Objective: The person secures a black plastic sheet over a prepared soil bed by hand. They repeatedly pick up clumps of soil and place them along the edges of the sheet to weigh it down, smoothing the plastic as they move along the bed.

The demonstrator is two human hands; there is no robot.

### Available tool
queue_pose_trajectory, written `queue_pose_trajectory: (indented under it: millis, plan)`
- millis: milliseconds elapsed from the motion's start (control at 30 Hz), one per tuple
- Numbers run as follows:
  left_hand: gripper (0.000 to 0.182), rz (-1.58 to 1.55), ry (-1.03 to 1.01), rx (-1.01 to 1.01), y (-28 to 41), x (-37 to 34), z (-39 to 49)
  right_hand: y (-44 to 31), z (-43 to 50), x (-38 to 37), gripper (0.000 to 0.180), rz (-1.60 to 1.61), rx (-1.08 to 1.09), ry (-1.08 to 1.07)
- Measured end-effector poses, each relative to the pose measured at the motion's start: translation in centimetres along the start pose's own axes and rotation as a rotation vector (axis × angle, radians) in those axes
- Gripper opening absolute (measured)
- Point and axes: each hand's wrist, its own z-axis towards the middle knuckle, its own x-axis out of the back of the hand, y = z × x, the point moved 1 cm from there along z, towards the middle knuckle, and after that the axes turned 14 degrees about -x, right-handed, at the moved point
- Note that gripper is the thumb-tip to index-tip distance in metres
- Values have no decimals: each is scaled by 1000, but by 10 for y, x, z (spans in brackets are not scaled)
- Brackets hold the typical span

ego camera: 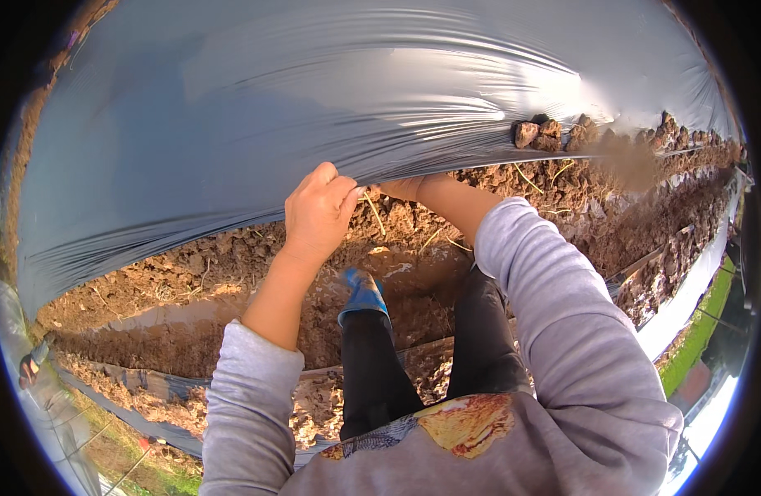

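A wide sheet of silvery-grey plastic mulch film (pixel 232 124) stretches across a raised soil bed before me. My left hand (pixel 321 204) grips the near edge of the film, its fingers curled over it. Just to the right, my right hand (pixel 405 187) reaches under that same edge. The film hides its fingers, so its grip cannot be seen. Tight creases run from my hands toward the right, where clods of soil (pixel 548 135) lie on the film. Below the edge, bare brown soil (pixel 244 260) with thin straw-like stems shows.
My legs stand in a muddy furrow (pixel 417 285), with a blue boot (pixel 362 294) on one foot. A long-handled tool (pixel 641 266) lies on the soil at right. Behind me is another film-edged strip (pixel 188 384). A person (pixel 33 363) appears at the far left rim.
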Motion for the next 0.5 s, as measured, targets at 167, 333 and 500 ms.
queue_pose_trajectory:
  millis: [167,333,500]
  plan:
    - [12,29,44,-67,-7,10,18,0,13,7,42,-296,222,35]
    - [12,89,-23,-72,-12,19,34,-2,18,19,56,-273,153,-265]
    - [14,62,-20,-45,-14,20,41,7,10,19,62,-284,-7,-401]
